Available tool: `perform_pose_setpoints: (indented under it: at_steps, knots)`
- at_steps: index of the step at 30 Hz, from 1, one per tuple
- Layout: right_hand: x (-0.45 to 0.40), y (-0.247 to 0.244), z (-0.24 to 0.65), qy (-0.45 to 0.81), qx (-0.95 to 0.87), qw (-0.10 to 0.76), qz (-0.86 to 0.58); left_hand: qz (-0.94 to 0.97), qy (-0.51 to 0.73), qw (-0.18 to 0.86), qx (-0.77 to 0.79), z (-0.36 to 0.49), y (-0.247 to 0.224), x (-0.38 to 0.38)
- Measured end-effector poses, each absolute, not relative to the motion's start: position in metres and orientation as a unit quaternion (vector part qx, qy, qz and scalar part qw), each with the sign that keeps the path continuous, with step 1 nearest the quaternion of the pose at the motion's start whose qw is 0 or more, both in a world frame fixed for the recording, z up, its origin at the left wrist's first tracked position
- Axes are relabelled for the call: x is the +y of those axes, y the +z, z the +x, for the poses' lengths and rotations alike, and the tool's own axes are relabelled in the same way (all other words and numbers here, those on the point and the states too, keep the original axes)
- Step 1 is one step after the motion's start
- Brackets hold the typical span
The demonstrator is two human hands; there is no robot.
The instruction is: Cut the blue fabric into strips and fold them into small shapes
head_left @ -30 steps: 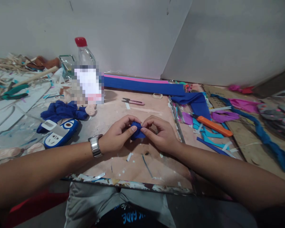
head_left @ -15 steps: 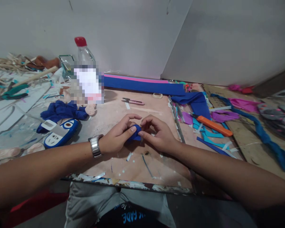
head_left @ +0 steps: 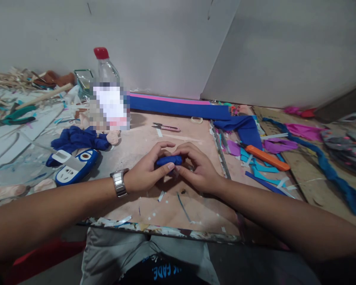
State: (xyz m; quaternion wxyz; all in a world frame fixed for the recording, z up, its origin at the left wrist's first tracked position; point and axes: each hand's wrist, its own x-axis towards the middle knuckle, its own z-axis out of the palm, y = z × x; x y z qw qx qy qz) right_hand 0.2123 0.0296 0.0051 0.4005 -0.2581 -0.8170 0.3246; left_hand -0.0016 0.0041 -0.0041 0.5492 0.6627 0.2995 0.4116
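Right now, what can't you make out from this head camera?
All from the head view:
Blue piece: its underside, hidden by the left hand.
Right hand: whether it grips that piece; overlap hides the contact.
Bottle: lower part, masked by pixelation.
Grey-and-pink item: cut off by the right edge.
Shirt: cut off by the bottom edge.

There's just the one camera here, up on the worker's head, looking forward and steeply down. It sits about as near as someone's own eyes would, so both forearms [head_left: 62,202] run in from the sides and the left hand [head_left: 144,168] and right hand [head_left: 200,168] meet around the middle. At the bottom it catches the worker's shirt [head_left: 169,273] and lap [head_left: 103,253]; beyond, it takes in the tabletop [head_left: 201,213], spread wide, and the wall [head_left: 166,43] behind.
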Motion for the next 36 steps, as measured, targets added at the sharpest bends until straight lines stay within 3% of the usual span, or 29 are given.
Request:
perform_pose_setpoints:
  at_steps: [6, 13, 31, 36]
  knots:
    - [0.03, 0.001, 0.212, 0.355, -0.747, 0.45, -0.338, 0.621, 0.446, 0.525, 0.374, 0.001, -0.006, 0.003]
    - [0.029, 0.006, 0.211, 0.354, -0.744, 0.434, -0.363, 0.645, 0.451, 0.503, 0.358, 0.001, -0.011, 0.004]
    - [0.029, 0.006, 0.213, 0.345, -0.776, 0.418, -0.323, 0.724, 0.324, 0.463, 0.396, -0.001, 0.001, 0.006]
    - [0.027, 0.001, 0.213, 0.382, -0.746, 0.427, -0.339, 0.697, 0.308, 0.517, 0.389, 0.0, 0.002, 0.005]
